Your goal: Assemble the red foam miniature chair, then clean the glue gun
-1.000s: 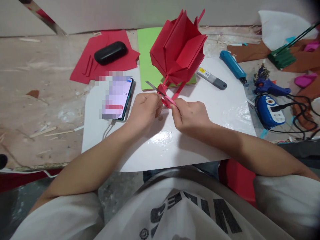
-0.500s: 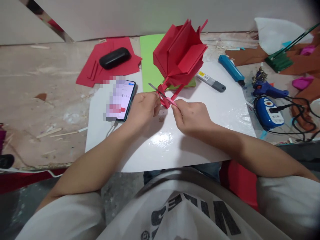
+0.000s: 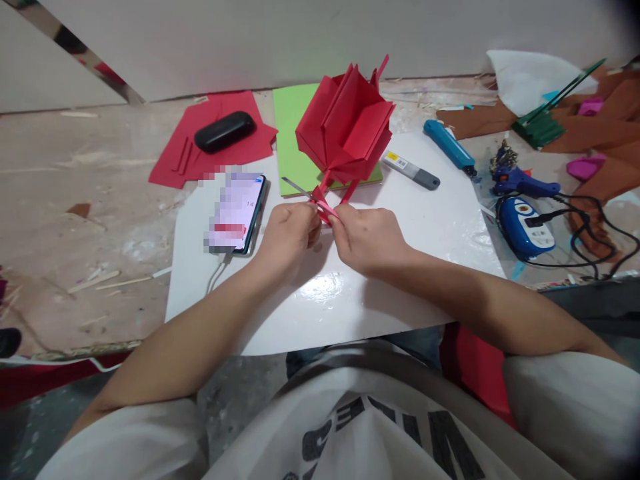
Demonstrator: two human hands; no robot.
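Note:
A folded red paper piece (image 3: 345, 127) with fanned panels stands above the white board (image 3: 440, 227). Thin red paper strips (image 3: 326, 207) run from its base down to my hands. My left hand (image 3: 293, 233) is closed, pinching the strips' lower end; a thin grey pointed thing (image 3: 294, 186) sticks out from it toward the upper left, and I cannot make out what it is. My right hand (image 3: 367, 237) is closed too and pinches the same strips from the right. The two hands almost touch over the board.
A phone (image 3: 235, 213) with a cable lies left of my hands. Behind are red paper sheets (image 3: 173, 167) with a black case (image 3: 224, 131) and a green sheet (image 3: 290, 133). A grey utility knife (image 3: 410, 170), blue cutter (image 3: 450, 147), glue gun (image 3: 520, 180) and blue power strip (image 3: 525, 227) lie right.
Both hands keep their pinch on the red strips. The hands and the paper piece sit a little further left and lower in view, and the hands have drawn closer together.

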